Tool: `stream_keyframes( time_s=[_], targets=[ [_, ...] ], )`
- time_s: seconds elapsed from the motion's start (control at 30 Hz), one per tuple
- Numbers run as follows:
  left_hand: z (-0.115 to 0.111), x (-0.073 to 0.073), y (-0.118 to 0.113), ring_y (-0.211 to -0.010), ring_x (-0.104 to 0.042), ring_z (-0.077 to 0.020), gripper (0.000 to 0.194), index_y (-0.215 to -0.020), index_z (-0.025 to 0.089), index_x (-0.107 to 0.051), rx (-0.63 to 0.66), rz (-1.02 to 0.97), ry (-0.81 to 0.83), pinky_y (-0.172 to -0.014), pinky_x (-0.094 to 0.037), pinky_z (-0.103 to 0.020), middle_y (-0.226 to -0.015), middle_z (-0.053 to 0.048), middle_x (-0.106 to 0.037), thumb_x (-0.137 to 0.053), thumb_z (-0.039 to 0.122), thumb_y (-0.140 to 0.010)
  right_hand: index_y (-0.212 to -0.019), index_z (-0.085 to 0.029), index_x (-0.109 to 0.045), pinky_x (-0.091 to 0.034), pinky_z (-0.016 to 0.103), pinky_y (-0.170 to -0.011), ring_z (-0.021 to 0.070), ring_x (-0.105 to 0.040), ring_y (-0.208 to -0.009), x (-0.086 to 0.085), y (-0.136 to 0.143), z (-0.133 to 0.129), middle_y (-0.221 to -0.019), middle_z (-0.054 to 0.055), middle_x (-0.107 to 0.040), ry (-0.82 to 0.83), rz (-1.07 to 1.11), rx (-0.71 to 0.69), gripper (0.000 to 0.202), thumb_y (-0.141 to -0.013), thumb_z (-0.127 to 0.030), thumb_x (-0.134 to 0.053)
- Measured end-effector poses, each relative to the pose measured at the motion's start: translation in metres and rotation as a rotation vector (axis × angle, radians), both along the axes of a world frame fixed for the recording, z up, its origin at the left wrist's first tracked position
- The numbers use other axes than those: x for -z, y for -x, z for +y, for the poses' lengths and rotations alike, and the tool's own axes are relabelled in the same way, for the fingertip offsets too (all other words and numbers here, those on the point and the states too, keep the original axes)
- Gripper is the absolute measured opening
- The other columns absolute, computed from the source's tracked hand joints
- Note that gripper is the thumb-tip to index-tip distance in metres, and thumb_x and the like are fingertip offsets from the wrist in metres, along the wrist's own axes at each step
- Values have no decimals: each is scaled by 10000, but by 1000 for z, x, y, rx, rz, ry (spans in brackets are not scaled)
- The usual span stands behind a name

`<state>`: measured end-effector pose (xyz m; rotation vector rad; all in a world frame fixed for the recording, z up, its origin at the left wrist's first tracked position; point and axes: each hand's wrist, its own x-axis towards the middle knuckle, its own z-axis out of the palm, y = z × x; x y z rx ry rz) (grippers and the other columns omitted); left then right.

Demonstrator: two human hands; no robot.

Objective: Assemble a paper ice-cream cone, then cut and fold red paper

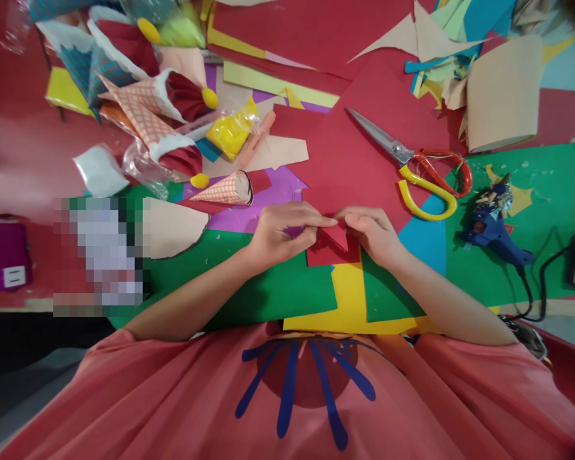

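Note:
My left hand (287,231) pinches the upper edge of a small folded piece of red paper (334,237). On the other side, my right hand (370,231) pinches the same paper near its top right, the fingertips of both hands close together. Below the fold lies a flat red part, over the green sheet (249,281) and the yellow sheet (349,294). A small checked paper cone (224,190) rests to the left of my hands. Scissors (402,156) with red and yellow handles lie beyond my right hand, blades pointing away to the left.
A blue glue gun (498,230) with a cord sits on a green sheet at right. Several checked cones with red pleated paper (186,96) fill the back left. A beige cup-like form (504,92) stands at back right, beside paper scraps (441,80). A cream paper piece (172,229) lies left.

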<state>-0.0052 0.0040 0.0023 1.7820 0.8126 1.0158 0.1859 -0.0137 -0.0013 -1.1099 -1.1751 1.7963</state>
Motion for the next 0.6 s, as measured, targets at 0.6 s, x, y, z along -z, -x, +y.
stream_keyframes(
  time_s=[0.6],
  targets=[
    [1,1,-2,-516,-522,-55,287,-657,160,-568,-64,100,260,-531,-418,-176,-558,33,-579,-508,315,-891,-673,-166,-596,-369,203,-508,61,-459,-523,-7,5,1,-569,-41,-533,-161,-149,113,327,-790,-464,-668]
  ],
)
